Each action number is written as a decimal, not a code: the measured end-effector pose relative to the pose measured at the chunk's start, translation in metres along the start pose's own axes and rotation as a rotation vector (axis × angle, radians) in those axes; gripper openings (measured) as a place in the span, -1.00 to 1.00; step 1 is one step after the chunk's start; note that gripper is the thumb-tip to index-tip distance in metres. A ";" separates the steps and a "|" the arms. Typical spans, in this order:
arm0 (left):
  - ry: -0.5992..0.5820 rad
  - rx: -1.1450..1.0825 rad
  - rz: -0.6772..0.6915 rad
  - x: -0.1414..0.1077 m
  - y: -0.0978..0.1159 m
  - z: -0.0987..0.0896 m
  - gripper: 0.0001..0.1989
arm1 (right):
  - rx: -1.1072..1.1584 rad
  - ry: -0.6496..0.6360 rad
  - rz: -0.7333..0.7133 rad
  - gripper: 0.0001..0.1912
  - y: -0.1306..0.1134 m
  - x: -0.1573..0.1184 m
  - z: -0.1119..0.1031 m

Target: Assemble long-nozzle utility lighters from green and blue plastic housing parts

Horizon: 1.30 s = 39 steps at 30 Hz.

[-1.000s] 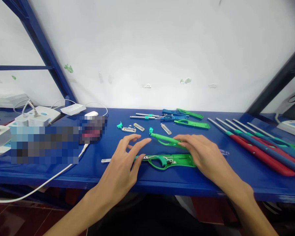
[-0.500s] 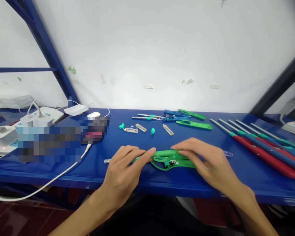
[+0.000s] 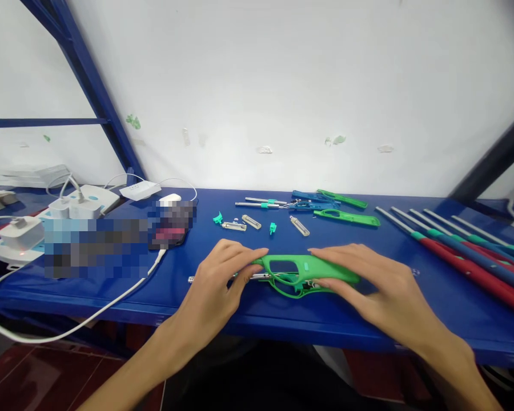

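Both my hands pinch a green lighter casing half (image 3: pixel 325 268), tilted over the other green half (image 3: pixel 297 295), which lies on the table with white and teal inner parts showing. My left hand (image 3: pixel 220 277) grips the narrow front end, closed between thumb and fingers. A metal lighter rod (image 3: pixel 261 276) runs out under it, its tip (image 3: pixel 191 279) showing past the hand. My right hand (image 3: pixel 377 282) grips the handle end, thumb below and fingers on top. Beyond the hands lie clear fuel tanks (image 3: pixel 300 226) and a teal trigger piece (image 3: pixel 273 228).
More lighter parts, with blue (image 3: pixel 314 200) and green casing halves (image 3: pixel 346 218), lie at the back. Several long lighters with red and blue handles (image 3: pixel 466 260) stand side by side at right. A phone (image 3: pixel 171 228), white cable (image 3: pixel 124 302) and power strip (image 3: pixel 19 251) occupy the left.
The upper green casing half has turned toward me, so its outer face and trigger opening now show, covering much of the lower half. The view has shifted slightly left.
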<state>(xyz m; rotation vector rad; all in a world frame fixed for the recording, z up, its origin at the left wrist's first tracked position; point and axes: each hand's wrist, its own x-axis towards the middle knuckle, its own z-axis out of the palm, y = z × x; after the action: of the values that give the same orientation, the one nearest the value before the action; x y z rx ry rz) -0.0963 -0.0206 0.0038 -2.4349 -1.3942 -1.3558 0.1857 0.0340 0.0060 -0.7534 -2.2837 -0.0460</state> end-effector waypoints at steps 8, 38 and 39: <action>-0.265 0.076 -0.081 -0.003 0.007 0.001 -0.74 | -0.002 -0.170 0.117 -0.66 0.007 -0.011 0.000; -0.443 0.342 0.062 0.006 0.012 0.001 -0.76 | -0.181 -0.246 0.111 -0.63 -0.006 -0.023 0.001; -0.443 0.330 0.055 0.007 0.012 0.001 -0.78 | -0.186 -0.251 0.111 -0.64 -0.006 -0.022 0.001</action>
<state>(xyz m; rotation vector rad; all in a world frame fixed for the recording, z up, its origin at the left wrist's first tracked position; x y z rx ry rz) -0.0857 -0.0231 0.0125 -2.6028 -1.4669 -0.5303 0.1941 0.0178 -0.0080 -1.0318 -2.4938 -0.1203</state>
